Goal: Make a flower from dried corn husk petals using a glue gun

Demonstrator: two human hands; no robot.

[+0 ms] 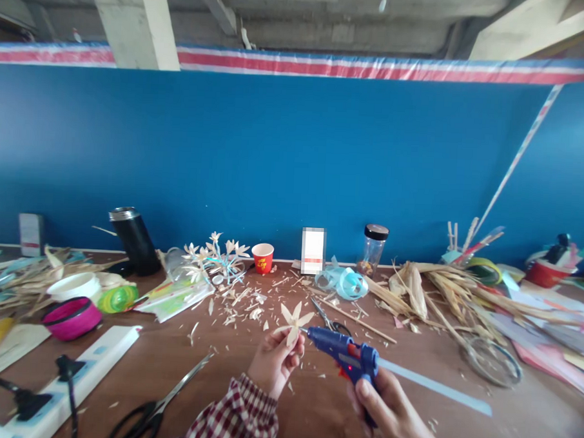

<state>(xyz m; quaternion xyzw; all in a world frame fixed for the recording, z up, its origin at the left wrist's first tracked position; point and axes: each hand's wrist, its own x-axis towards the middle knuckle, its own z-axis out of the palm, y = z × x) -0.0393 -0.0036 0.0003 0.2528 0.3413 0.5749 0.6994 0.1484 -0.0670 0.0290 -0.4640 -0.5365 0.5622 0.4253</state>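
Observation:
Between the fingers of my left hand (273,362) is a pale husk flower (295,317) with several pointed petals, facing up. My right hand (385,404) grips the handle of a blue hot glue gun (339,350), whose small red light is lit. The gun's nozzle points left and sits right beside the flower; whether it touches a petal I cannot tell. Under and behind the gun lies a pair of scissors (333,323), partly hidden. A larger pair of black-handled scissors (158,403) rests left of my left sleeve.
Husk scraps litter the table (217,371). Finished husk flowers (217,258) stand at the back beside a red paper cup (262,259). A power strip (86,371) with plugs is at left. A blue ribbon (439,387), a jar (374,251) and dried husks (415,289) lie right.

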